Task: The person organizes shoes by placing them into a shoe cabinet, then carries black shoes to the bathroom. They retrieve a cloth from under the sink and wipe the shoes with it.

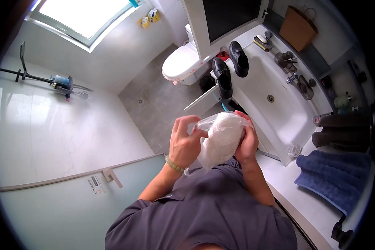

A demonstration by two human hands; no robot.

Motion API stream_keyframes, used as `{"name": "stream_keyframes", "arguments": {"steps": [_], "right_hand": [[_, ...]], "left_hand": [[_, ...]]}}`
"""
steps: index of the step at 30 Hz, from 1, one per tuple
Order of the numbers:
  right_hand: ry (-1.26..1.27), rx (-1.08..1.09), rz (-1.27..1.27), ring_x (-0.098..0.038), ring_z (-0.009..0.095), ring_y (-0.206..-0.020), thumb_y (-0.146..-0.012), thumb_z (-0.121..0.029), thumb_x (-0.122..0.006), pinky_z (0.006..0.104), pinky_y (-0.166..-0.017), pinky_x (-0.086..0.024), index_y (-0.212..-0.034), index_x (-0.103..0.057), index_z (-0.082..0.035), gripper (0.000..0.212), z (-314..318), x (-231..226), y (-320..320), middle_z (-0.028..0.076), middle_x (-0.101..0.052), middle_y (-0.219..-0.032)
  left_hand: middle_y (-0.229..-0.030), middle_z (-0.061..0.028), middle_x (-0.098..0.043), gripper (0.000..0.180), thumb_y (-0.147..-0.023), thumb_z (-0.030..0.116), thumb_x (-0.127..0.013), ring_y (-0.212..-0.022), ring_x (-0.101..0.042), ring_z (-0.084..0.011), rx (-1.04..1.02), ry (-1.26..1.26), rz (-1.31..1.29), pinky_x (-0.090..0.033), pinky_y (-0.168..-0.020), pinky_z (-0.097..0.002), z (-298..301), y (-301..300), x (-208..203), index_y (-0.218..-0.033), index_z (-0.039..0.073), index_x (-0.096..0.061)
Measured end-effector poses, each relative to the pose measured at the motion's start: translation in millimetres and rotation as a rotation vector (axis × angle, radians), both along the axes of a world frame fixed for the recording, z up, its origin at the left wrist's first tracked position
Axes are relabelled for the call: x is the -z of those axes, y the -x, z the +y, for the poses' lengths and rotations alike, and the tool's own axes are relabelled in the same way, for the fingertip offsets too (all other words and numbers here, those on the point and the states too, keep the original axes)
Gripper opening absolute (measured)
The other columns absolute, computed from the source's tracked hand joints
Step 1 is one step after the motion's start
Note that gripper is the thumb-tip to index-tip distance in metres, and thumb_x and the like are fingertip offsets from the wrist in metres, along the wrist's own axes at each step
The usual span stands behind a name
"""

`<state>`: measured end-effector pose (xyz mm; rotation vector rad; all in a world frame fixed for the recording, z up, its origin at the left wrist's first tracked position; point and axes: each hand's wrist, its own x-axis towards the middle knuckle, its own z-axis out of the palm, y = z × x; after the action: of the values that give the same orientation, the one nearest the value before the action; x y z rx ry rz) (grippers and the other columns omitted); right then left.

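Observation:
In front of my body is a clear plastic bag with a white, rounded bundle inside; what the bundle is made of cannot be told. My right hand holds the bag from its right side, fingers wrapped round it. At the upper left of the bag, my left hand has its fingers curled, pinching the thin plastic. A green bead bracelet circles the left wrist. Beyond the bag, a pair of black leather shoes rests at the left rim of the white sink.
A white toilet stands ahead, near an open cabinet door. Right of the sink hang dark towels and a blue towel. On the left is a frosted glass door with a handle. A brown paper bag is at the upper right.

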<state>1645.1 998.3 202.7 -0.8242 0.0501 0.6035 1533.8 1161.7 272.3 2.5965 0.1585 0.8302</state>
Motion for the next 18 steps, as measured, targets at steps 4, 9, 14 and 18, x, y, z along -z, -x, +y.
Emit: {"name": "stream_keyframes", "arguments": {"steps": [4, 9, 14, 18], "right_hand": [[-0.077, -0.003, 0.009, -0.056, 0.022, -0.123, -0.104, -0.022, -0.036, 0.0367, -0.108, -0.043, -0.141, -0.048, 0.001, 0.045, -3.3, -2.5, 0.1, 0.014, -0.058, -0.133], [-0.261, -0.124, 0.058, -0.054, 0.023, -0.127, -0.107, -0.029, -0.038, 0.0386, -0.108, -0.043, -0.144, -0.046, 0.002, 0.049, -11.5, -30.4, 3.5, 0.015, -0.056, -0.138], [-0.081, -0.164, -0.089, -0.055, 0.026, -0.128, -0.107, -0.033, -0.039, 0.0411, -0.11, -0.041, -0.141, -0.049, 0.003, 0.051, -15.0, -33.4, -6.9, 0.015, -0.058, -0.137], [-0.053, -0.068, 0.093, -0.057, 0.026, -0.125, -0.104, -0.033, -0.045, 0.0416, -0.108, -0.044, -0.135, -0.053, 0.003, 0.048, -21.8, -18.4, -11.5, 0.014, -0.062, -0.131]], "left_hand": [[-0.116, -0.0155, -0.057, 0.041, -0.074, 0.015, -0.077, -0.104, -0.059, -0.0336, 0.118, 0.263, 0.291, -0.05, -0.091, -0.041, -13.3, -1.7, -15.1, -0.112, 0.003, -0.066], [-0.127, -0.0185, -0.054, 0.062, -0.074, 0.02, -0.083, -0.117, -0.055, -0.0366, 0.076, 0.472, 0.328, -0.048, -0.1, -0.0418, -19.9, -13.8, -2.6, -0.126, -0.001, -0.058], [-0.13, -0.0186, -0.054, 0.058, -0.08, 0.016, -0.079, -0.122, -0.053, -0.0325, 0.253, 0.519, 0.257, -0.045, -0.103, -0.0385, 6.7, -12.8, 37.4, -0.129, -0.003, -0.056], [-0.136, -0.0139, -0.057, 0.052, -0.096, 0.023, -0.062, -0.124, -0.055, -0.0242, 0.243, 1.429, 0.395, -0.045, -0.106, -0.0388, -0.6, -0.4, 45.7, -0.14, -0.001, -0.048]]}}
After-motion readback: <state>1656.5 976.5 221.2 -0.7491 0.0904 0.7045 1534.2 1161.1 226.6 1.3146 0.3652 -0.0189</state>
